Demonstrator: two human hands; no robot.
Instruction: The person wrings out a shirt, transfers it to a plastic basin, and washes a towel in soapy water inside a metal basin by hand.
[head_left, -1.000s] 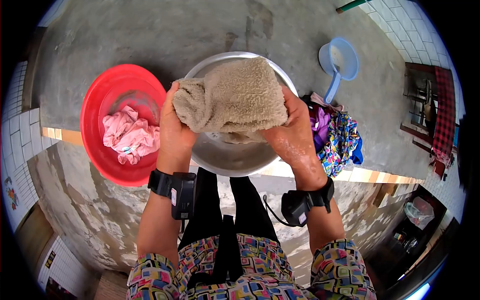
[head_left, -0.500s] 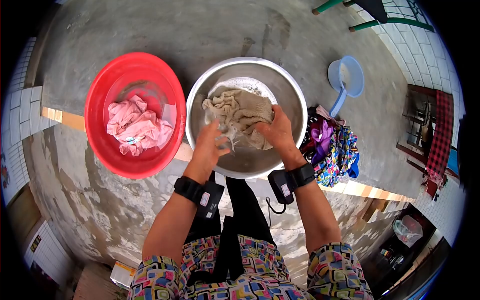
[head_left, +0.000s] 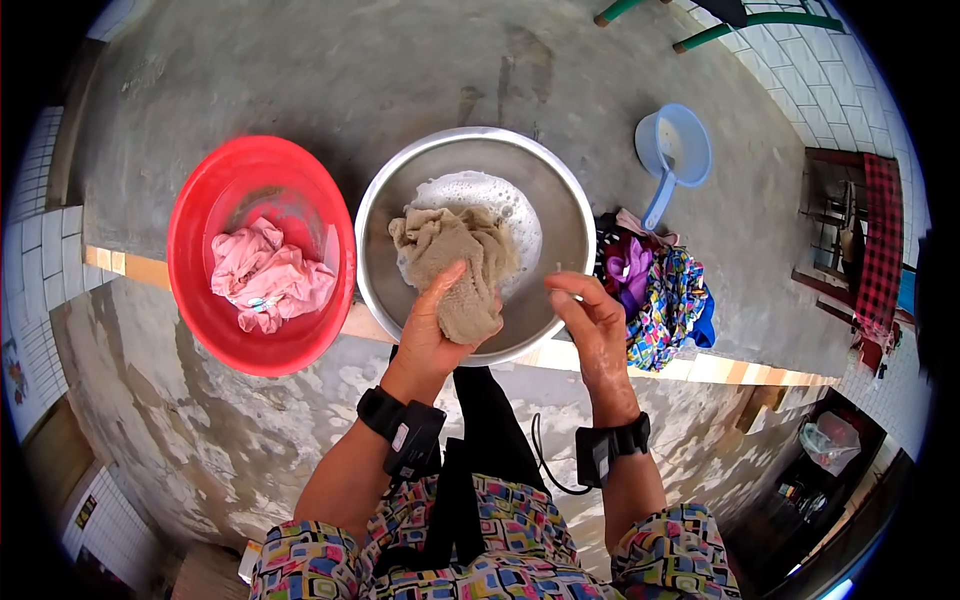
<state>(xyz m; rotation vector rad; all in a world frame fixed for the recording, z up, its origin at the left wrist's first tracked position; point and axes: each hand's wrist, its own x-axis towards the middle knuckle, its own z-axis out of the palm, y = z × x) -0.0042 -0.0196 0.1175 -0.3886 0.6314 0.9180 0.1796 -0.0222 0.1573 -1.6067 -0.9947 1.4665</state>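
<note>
In a metal basin point(head_left: 575, 300) with foamy water point(head_left: 525, 225), a wet beige towel point(head_left: 460, 265) lies bunched. My left hand point(head_left: 432, 335) is wrapped round the towel's near end, its thumb on top. My right hand point(head_left: 590, 325) is raised over the basin's right rim, away from the towel, with its fingers bent and apart and nothing held in them. Left of the metal basin stands a red basin point(head_left: 190, 285) with a pink garment point(head_left: 265, 275) in it.
A pile of colourful clothes point(head_left: 665, 300) lies right of the metal basin. Behind it sits a blue dipper point(head_left: 675, 150). Green chair legs point(head_left: 720, 35) show at the top right. A checked red cloth point(head_left: 880, 245) hangs at the far right.
The towel, earlier raised between both hands, was lowered into the metal basin. My right hand has let go of it and moved right; my left hand has taken hold of its near end.
</note>
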